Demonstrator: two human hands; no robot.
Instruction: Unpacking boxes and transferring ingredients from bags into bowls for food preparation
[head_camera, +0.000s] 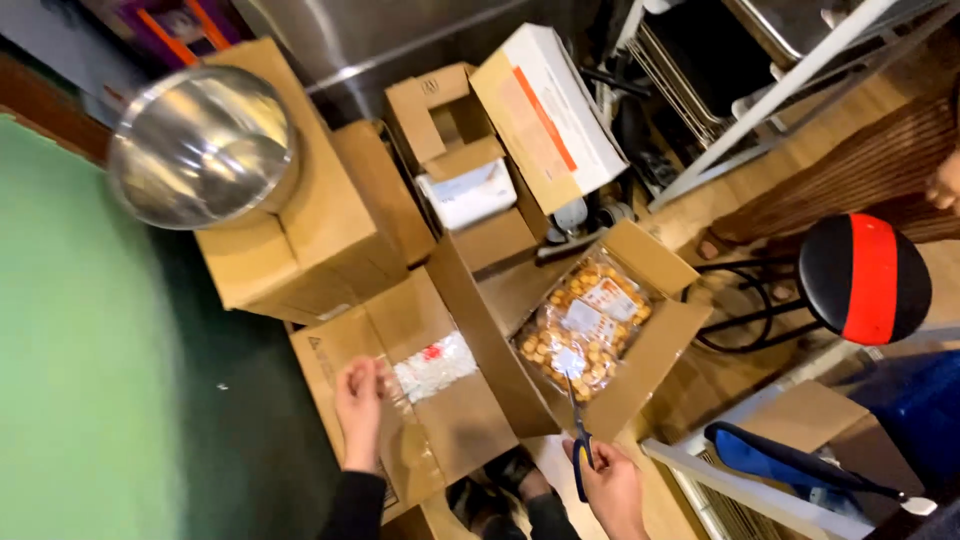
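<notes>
Seen from above, two bare hands work over open cardboard boxes on a floor. The right hand (612, 488) grips a pair of scissors (577, 432) by the handles, fingers curled through them, the blades pointing up toward a clear bag of golden snacks (583, 325) lying in an open box (655, 262). The scissor tips sit at the bag's near edge — whether they touch it is unclear. The left hand (359, 402) pinches the edge of clear plastic wrapping at a second open box (455, 425), beside a white packet (433, 365) inside. Further off, a large steel bowl (203, 145) rests on a closed box (320, 215), and a black-and-red stool (865, 278) stands to the right.
</notes>
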